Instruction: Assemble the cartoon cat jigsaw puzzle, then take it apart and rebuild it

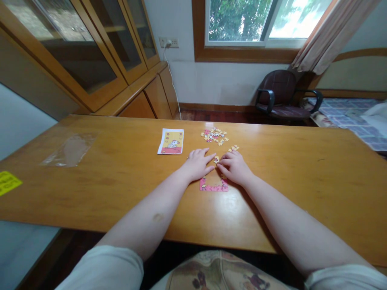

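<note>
A partly assembled pink puzzle border point(214, 188) lies on the wooden table, with its upper part hidden under my hands. My left hand point(198, 164) rests at its upper left, fingers spread and holding nothing. From the right, my right hand point(235, 166) reaches in with its fingers drawn together; what they hold, if anything, is too small to make out. Between the hands is a small yellow puzzle piece cluster point(216, 159). Farther back lies a pile of loose puzzle pieces point(214, 135), and a few yellow pieces point(234, 148) sit just beyond my right hand.
A picture card point(171, 141) with a white animal lies left of the pieces. Clear plastic packaging point(72, 150) and a yellow label point(9, 182) are on the table's left side. Beyond the table point(302, 169) stand a cabinet, an armchair point(281, 94) and a bed.
</note>
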`<state>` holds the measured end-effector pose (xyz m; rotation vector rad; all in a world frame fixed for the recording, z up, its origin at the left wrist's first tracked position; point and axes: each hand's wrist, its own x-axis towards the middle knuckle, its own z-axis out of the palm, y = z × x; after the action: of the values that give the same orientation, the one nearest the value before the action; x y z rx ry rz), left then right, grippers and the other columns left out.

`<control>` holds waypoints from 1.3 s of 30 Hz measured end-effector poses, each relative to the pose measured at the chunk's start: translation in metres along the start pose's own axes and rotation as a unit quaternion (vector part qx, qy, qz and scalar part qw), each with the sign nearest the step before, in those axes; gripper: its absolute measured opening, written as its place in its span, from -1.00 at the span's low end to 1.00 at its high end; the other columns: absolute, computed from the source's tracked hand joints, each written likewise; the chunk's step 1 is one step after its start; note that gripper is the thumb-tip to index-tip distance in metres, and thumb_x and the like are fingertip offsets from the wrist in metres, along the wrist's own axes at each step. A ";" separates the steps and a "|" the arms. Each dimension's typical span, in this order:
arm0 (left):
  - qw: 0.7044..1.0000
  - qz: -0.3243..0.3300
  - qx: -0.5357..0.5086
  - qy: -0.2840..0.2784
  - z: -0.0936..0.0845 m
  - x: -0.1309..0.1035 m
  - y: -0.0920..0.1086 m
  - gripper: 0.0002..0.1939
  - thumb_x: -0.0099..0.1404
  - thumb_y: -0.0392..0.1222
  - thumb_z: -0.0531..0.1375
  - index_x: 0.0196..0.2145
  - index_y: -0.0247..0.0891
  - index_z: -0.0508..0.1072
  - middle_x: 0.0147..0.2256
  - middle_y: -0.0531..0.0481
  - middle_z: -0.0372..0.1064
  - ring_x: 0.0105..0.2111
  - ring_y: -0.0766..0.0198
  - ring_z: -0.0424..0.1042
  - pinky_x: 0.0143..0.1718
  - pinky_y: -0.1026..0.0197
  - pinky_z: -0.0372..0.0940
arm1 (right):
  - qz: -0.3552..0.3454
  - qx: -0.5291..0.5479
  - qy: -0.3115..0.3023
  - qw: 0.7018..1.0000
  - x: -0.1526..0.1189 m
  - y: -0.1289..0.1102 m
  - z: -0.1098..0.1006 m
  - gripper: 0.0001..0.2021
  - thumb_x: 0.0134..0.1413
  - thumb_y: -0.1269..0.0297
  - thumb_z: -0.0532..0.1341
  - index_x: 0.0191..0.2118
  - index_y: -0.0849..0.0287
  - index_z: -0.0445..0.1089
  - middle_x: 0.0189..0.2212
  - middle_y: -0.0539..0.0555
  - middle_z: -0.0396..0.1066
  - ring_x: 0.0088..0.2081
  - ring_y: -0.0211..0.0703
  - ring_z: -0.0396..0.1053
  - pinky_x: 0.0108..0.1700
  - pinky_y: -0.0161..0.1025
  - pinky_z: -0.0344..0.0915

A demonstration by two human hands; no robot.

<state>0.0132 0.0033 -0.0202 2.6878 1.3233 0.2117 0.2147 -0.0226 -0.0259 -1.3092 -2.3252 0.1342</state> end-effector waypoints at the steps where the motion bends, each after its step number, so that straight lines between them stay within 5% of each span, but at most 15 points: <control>1: 1.000 0.001 0.000 0.002 0.000 0.000 0.000 -0.44 0.32 0.14 0.03 0.22 -0.03 0.21 0.21 -0.18 0.10 0.12 -0.05 0.13 0.13 -0.14 0.03 | 0.001 -0.001 0.000 1.000 0.000 0.000 0.000 -0.75 0.17 0.18 0.13 -0.35 0.10 0.55 -0.33 0.10 0.43 -0.23 -0.09 0.26 0.02 -0.06 0.10; 16: 1.000 0.006 -0.012 0.021 -0.003 0.000 0.001 -0.47 0.31 0.11 0.06 0.20 -0.03 0.25 0.20 -0.15 0.11 0.11 -0.02 0.15 0.14 -0.12 0.04 | 0.004 0.002 0.006 1.000 0.000 0.003 0.001 -0.75 0.17 0.18 0.14 -0.28 0.10 0.56 -0.32 0.11 0.43 -0.22 -0.08 0.27 0.02 -0.05 0.12; 25: 0.996 0.033 -0.041 0.072 -0.008 -0.001 0.003 -0.72 0.31 -0.19 0.08 -0.14 -0.07 0.55 0.06 -0.08 0.31 0.03 0.07 0.22 0.10 -0.08 0.09 | 0.043 -0.015 0.019 0.999 -0.001 0.007 0.004 -0.77 0.16 0.21 0.14 -0.28 0.11 0.55 -0.31 0.10 0.43 -0.22 -0.07 0.26 0.03 -0.05 0.12; 39: 0.997 0.019 -0.032 0.061 -0.006 0.000 0.003 -0.70 0.30 -0.16 0.07 -0.11 -0.04 0.55 0.05 -0.08 0.32 0.03 0.06 0.22 0.09 -0.07 0.10 | 0.045 -0.016 0.011 0.999 -0.002 0.008 0.005 -0.79 0.15 0.22 0.15 -0.29 0.10 0.55 -0.30 0.10 0.43 -0.22 -0.06 0.25 0.03 -0.04 0.13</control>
<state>0.0144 0.0013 -0.0140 2.6862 1.2755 0.4208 0.2193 -0.0190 -0.0331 -1.4247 -2.2592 0.1121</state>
